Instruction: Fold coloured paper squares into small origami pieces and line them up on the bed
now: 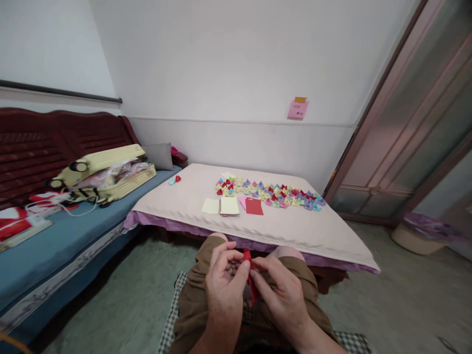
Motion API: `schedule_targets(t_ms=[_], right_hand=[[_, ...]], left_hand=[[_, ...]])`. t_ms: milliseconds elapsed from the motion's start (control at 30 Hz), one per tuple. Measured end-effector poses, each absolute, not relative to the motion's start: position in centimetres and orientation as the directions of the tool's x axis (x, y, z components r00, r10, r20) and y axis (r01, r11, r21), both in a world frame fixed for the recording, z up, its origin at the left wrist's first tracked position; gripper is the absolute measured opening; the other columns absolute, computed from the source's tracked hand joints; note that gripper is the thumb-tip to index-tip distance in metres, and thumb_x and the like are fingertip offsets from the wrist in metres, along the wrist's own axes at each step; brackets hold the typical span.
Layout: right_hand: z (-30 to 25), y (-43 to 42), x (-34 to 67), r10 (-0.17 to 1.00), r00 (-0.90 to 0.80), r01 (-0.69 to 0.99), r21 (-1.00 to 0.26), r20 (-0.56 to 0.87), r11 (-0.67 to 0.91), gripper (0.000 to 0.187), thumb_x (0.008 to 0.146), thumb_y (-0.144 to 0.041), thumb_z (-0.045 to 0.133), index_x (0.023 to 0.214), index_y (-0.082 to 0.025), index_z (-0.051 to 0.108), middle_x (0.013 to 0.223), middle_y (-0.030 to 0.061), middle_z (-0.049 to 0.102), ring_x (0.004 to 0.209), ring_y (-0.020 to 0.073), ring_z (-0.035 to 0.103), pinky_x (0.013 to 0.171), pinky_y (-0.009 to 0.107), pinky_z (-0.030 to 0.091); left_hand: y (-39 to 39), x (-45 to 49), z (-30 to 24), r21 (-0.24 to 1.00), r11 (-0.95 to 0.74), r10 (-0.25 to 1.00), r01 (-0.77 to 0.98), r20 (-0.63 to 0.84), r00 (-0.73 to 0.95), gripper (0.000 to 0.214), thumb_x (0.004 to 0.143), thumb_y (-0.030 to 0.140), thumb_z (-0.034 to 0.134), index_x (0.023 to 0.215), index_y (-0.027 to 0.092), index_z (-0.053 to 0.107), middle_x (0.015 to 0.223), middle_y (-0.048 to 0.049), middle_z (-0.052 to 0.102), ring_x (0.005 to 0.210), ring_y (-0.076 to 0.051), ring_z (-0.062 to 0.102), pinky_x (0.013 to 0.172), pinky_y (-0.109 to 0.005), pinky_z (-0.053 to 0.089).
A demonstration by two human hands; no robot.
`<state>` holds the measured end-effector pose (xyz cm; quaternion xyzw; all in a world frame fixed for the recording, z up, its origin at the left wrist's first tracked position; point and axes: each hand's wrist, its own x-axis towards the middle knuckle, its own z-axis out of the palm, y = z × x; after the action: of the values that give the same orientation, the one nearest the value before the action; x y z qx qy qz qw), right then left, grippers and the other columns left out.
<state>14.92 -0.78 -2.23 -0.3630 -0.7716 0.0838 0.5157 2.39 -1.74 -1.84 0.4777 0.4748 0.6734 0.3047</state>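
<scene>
Above my lap, my left hand [227,275] pinches a folded piece of red paper [252,287] between thumb and fingers. My right hand [278,285] grips the same paper from the other side, thumb and forefinger on its edge. Fingers hide much of the folds. On the table past my knees lie a stack of pale yellow paper squares [229,206], a single pale sheet [210,206] beside it, and a red paper square [254,207] over pink ones. Behind them spread many small folded paper pieces [275,191] in several colours.
A low table [177,201] with a cream cover stands before me. Left is a blue-cushioned wooden bench [70,236] with an open yellow suitcase [110,172]. A lined bin [420,238] stands right, and a pink note [298,109] hangs on the wall.
</scene>
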Motion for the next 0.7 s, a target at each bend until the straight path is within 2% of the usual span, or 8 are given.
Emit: schedule_targets(t_ms=[300,433,567,700], right_hand=[[-2.1,-0.9,14.7,0.605,-0.246,0.508,-0.432,0.757,0.746,0.011,0.088,-0.013,0.055,0.094,-0.019,0.062,0.076,0.0039,0.065,0.068,0.0176,0.058,0.063,0.03,0.046],[-2.0,-1.1,14.8,0.634,-0.261,0.513,-0.451,0.728,0.73,0.012,0.087,-0.014,0.056,0.096,-0.019,0.063,0.079,0.0049,0.067,0.07,0.0188,0.058,0.065,0.031,0.046],[-1.9,-1.0,15.1,0.707,-0.254,0.453,-0.564,0.66,0.69,0.013,0.087,-0.016,0.057,0.095,-0.02,0.066,0.08,0.0045,0.068,0.071,0.0182,0.06,0.066,0.029,0.047],[-1.6,-0.8,15.5,0.842,-0.226,0.288,-0.792,0.49,0.538,0.01,0.082,-0.019,0.063,0.09,-0.021,0.069,0.078,0.0027,0.069,0.071,0.0171,0.062,0.065,0.026,0.048]], left_hand=[[-1.7,2.4,-1.9,0.935,-0.342,0.863,0.093,0.351,-0.363,0.006,0.074,0.021,0.065,0.07,0.017,0.066,0.102,-0.0076,0.06,0.08,-0.016,0.063,0.065,-0.024,0.051],[-1.8,2.1,-1.5,0.925,-0.345,0.865,0.16,0.38,-0.329,0.011,0.078,0.022,0.062,0.07,0.018,0.068,0.099,-0.0081,0.062,0.091,-0.021,0.062,0.075,-0.029,0.05],[-1.6,1.4,-0.7,0.938,-0.311,0.909,0.153,0.341,-0.239,0.017,0.081,0.022,0.057,0.07,0.018,0.068,0.102,-0.0084,0.062,0.096,-0.022,0.06,0.084,-0.034,0.045],[-1.1,0.9,-0.4,0.97,-0.244,0.957,-0.011,0.239,-0.161,0.013,0.073,0.017,0.064,0.06,0.016,0.062,0.099,-0.0076,0.063,0.091,-0.02,0.06,0.078,-0.029,0.045]])
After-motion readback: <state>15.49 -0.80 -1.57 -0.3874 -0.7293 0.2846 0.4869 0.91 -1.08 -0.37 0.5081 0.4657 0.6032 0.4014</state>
